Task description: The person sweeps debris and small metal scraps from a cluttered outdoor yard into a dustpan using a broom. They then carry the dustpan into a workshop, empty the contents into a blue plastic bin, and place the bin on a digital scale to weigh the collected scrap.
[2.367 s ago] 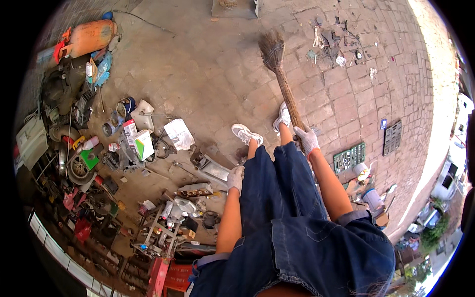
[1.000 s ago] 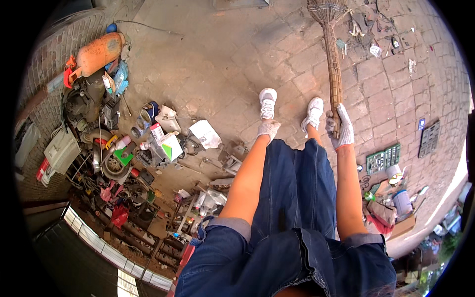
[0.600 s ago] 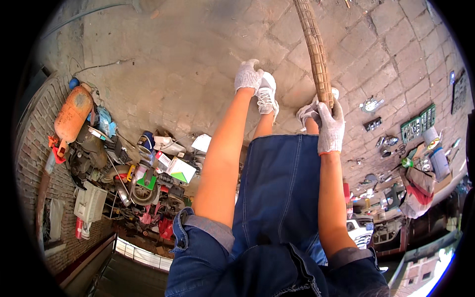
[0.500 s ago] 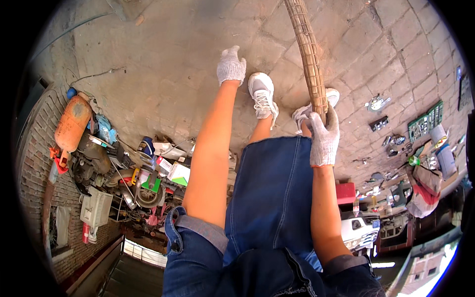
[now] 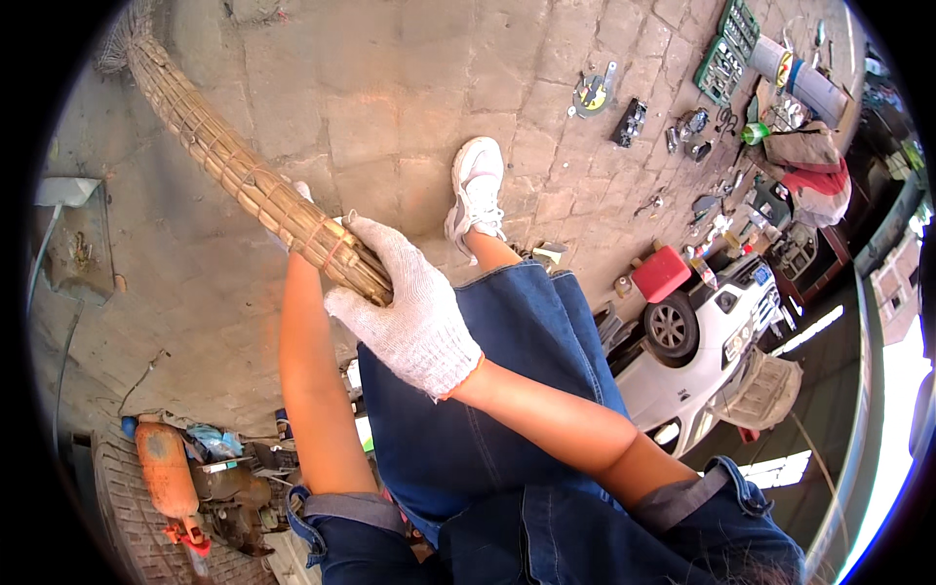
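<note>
A long broom (image 5: 229, 161) of bundled stalks, bound round with ties, runs from the middle of the view to the far left. Its spread bristles (image 5: 127, 44) rest on the ground there. My right hand (image 5: 414, 312), in a white knitted glove, is wrapped round the near end of the handle. My left arm reaches up to the broom a little further along. Only slivers of white show around the stalks there, and the fingers of my left hand are hidden behind the handle. A white shoe (image 5: 478, 185) stands right of the broom.
A metal dustpan (image 5: 93, 258) with bits of debris lies at the left. Right, on the paving, are a green socket-tool case (image 5: 726, 54), several loose parts and a red box (image 5: 660, 273). A white car (image 5: 682, 385) stands beyond. An orange gas cylinder (image 5: 166, 468) is at lower left.
The broom has swung from pointing up ahead to the far left, and my right hand has moved left across my body with it. My left hand has gone behind the handle. The view has turned.
</note>
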`<state>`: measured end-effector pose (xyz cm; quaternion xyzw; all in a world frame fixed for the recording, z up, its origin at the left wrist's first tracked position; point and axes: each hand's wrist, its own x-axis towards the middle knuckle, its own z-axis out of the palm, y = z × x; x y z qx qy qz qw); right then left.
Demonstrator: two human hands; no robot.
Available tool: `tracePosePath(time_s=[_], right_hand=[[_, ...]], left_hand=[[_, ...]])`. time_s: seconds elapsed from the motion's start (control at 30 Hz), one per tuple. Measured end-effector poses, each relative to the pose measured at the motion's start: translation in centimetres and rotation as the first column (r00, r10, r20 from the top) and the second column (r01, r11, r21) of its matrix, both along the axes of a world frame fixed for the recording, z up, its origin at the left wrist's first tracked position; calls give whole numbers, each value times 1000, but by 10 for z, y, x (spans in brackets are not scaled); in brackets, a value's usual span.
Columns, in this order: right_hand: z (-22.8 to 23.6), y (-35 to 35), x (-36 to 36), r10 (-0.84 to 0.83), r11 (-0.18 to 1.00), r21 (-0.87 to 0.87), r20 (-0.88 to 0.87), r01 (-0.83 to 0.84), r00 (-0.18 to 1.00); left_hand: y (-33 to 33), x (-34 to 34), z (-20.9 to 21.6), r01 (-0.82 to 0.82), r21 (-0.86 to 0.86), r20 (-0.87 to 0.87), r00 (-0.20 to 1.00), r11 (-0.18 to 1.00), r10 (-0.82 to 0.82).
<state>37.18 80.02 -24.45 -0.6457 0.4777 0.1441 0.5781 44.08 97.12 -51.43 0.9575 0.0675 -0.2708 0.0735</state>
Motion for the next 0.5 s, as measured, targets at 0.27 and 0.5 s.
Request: tracePosePath(time_s=[0.27,0.5], right_hand=[[1,7,6,-72,996,49,11,71,997],[20,10,14,-48,957,288,13,42,999]], left_hand=[[-81,-53,-6,-234,-310,218,926,921,309],[-34,-6,-31,-203,32,235,953,979,190]])
